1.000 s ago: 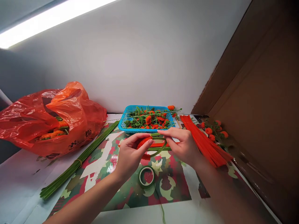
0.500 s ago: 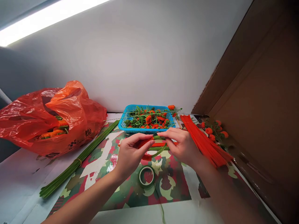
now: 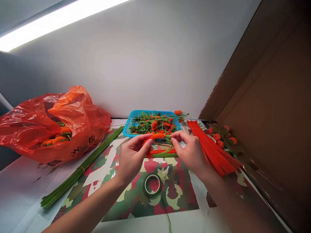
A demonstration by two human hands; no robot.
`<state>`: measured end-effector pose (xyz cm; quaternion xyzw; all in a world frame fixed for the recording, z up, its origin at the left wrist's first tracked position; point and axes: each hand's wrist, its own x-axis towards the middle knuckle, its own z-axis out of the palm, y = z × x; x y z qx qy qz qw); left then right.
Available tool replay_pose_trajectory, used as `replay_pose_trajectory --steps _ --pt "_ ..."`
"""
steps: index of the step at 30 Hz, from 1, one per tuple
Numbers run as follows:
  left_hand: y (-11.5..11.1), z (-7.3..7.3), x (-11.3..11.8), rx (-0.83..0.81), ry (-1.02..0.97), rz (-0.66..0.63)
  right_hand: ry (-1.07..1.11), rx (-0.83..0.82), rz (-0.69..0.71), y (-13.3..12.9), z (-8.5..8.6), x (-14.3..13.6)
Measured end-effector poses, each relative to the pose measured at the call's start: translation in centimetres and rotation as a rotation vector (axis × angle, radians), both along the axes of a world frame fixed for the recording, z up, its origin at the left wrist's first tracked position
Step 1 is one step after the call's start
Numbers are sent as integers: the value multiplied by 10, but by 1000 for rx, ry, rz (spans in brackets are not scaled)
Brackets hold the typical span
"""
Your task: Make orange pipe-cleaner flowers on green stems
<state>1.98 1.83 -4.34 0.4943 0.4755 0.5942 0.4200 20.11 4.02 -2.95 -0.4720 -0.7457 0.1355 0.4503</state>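
My left hand (image 3: 132,157) pinches a coiled orange pipe-cleaner flower piece (image 3: 159,136) between thumb and fingers, just in front of the blue basket. At the coil's right end, thumb and fingertips of my right hand (image 3: 190,152) close on its green pipe cleaner (image 3: 168,149), which bends down in a loop. Some of the orange part hides behind my left fingers. Below both hands, straight orange pipe cleaners (image 3: 159,151) and green ones lie across the patterned mat (image 3: 136,200). A roll of green tape (image 3: 146,191) rests nearer me, its loose end trailing toward the front edge.
The blue basket (image 3: 126,125) holds many orange and green pieces. On the left are a red plastic bag (image 3: 80,129) and a tied green pipe-cleaner bundle (image 3: 89,158). An orange bundle (image 3: 213,149), pompom flowers (image 3: 220,143) and a cardboard wall (image 3: 267,97) stand right.
The orange coil has turned and lifted into clearer view, lying level between my hands. My right fingers have drawn in to a tighter pinch on the green part.
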Motion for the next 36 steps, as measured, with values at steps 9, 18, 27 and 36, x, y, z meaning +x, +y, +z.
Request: replay_pose_trajectory --steps 9,18,27,36 --pt "8 -4 -14 196 287 -52 -163 178 74 4 1 6" --pt "6 3 -17 444 551 -26 -356 260 56 0 1 7" --pt "6 2 -14 291 458 14 1 71 72 -2 0 -2" --pt "3 7 -11 170 192 43 177 -104 33 -3 -4 -5"
